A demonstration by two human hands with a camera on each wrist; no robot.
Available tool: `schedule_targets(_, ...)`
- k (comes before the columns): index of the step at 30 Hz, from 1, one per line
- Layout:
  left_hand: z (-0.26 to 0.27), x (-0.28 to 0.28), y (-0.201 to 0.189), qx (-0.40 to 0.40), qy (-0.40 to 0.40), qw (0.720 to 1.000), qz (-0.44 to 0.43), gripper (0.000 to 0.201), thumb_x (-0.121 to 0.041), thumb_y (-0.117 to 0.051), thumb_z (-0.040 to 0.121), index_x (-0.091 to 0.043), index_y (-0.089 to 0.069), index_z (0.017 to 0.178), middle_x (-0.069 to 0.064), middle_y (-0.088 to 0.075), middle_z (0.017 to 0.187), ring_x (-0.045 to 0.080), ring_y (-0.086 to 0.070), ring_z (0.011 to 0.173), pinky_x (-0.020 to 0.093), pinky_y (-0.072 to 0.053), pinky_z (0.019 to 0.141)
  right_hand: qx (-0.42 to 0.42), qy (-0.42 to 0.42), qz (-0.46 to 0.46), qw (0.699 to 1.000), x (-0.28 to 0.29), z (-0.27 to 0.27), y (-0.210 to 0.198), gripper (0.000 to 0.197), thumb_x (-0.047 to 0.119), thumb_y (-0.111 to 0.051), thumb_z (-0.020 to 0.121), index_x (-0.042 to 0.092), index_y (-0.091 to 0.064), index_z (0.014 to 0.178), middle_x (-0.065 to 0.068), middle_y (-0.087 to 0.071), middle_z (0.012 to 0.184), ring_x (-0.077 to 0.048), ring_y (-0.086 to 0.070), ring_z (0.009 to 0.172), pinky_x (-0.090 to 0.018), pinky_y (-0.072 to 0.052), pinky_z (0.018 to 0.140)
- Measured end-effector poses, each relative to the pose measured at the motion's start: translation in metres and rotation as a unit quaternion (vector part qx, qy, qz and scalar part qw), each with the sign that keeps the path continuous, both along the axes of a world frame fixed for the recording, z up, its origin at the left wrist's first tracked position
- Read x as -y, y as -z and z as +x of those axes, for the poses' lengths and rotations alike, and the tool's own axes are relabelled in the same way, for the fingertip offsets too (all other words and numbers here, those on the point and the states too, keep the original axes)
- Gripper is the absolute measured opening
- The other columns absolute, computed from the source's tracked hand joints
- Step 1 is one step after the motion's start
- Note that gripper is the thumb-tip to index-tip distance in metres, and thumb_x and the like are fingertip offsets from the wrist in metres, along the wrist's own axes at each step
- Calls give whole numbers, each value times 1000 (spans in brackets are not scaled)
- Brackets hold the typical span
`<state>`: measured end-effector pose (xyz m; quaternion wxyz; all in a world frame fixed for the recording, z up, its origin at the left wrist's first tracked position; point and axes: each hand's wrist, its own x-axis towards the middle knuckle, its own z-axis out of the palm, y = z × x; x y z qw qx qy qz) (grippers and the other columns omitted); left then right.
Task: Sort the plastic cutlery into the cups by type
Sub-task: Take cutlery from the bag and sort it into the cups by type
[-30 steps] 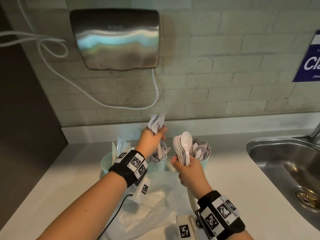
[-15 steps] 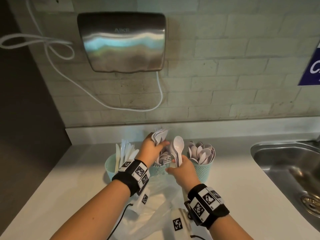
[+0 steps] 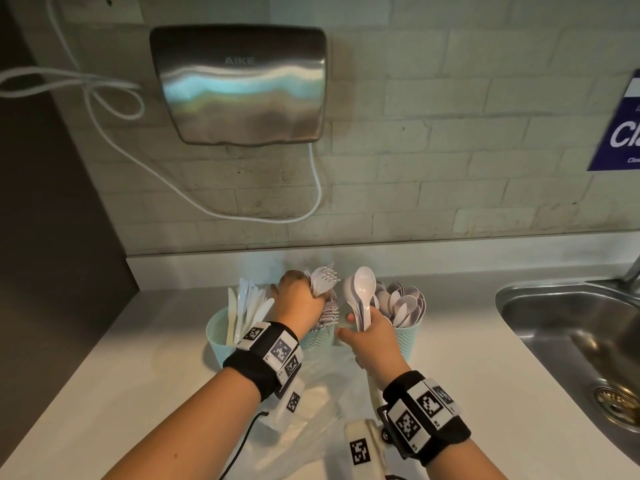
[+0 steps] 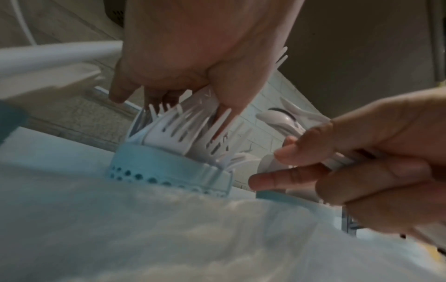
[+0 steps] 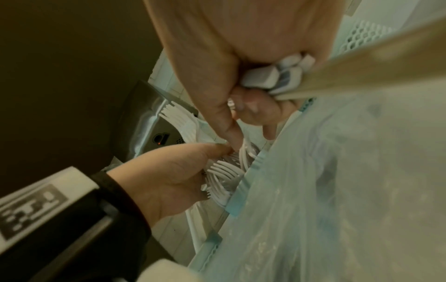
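Three pale teal perforated cups stand in a row on the counter. The left cup (image 3: 218,332) holds white knives (image 3: 247,306), the middle cup (image 3: 317,339) holds forks, and the right cup (image 3: 407,337) holds spoons (image 3: 403,303). My left hand (image 3: 298,299) grips a bunch of white forks (image 3: 323,280) just above the middle cup, handles down among the forks there (image 4: 169,133). My right hand (image 3: 372,336) grips a bunch of white spoons (image 3: 362,291) upright, between the middle and right cups. Their handle ends (image 5: 277,74) show in the right wrist view.
A crumpled clear plastic bag (image 3: 311,410) lies on the counter in front of the cups. A steel sink (image 3: 571,337) is sunk into the counter at the right. A steel hand dryer (image 3: 239,84) with a white cable hangs on the tiled wall above.
Both hands have come down toward the cups. The fork bunch now sits at the middle cup, and the spoon bunch has shifted left and lower.
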<state>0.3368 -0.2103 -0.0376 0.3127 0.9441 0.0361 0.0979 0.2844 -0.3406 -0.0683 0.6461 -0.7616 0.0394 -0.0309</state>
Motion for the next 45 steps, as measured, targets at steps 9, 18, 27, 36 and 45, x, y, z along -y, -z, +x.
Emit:
schedule_targets(9, -12, 12, -17, 36, 51, 967, -248, 17, -26, -55, 93, -19, -55, 78, 8, -64, 83, 26, -63, 81, 33, -51, 78, 16, 1, 8, 1000, -3, -7, -8, 26, 8, -72, 77, 22, -53, 85, -3, -63, 92, -11, -48, 57, -26, -39, 55)
schedule_targets(18, -7, 3, -3, 45, -13, 969, -241, 35, -27, -72, 77, -16, -57, 107, 2, -59, 108, 23, -62, 95, 38, -54, 83, 25, -4, 14, 1000, -2, -11, -11, 25, 8, -72, 77, 22, -53, 85, -2, -64, 92, -10, -48, 57, -24, -39, 54)
schedule_targets(27, -8, 0, -9, 60, 2, 981, -183, 32, -41, -64, 83, -19, -63, 106, 3, -68, 102, 25, -63, 95, 39, -53, 86, 21, -9, 16, 1000, -2, -11, -14, 24, 8, -71, 79, 21, -53, 85, -5, -64, 92, -10, -47, 56, -23, -38, 53)
schedule_targets(36, -16, 4, -17, 107, 58, 986, -117, 71, -40, -72, 77, -21, -39, 137, 6, -39, 142, 24, -43, 127, 43, -42, 103, 24, -21, 14, 999, 0, -12, -17, 22, 8, -70, 79, 20, -54, 85, -1, -61, 83, -7, -47, 54, -19, -36, 50)
schedule_targets(45, -2, 2, -30, 104, 184, 977, 39, 17, -13, -54, 91, -11, -67, 102, 5, -66, 104, 22, -61, 97, 28, -46, 85, 27, -10, 29, 999, 2, -11, -14, 21, 7, -70, 79, 19, -56, 90, -6, -66, 96, -7, -48, 54, -19, -38, 50)
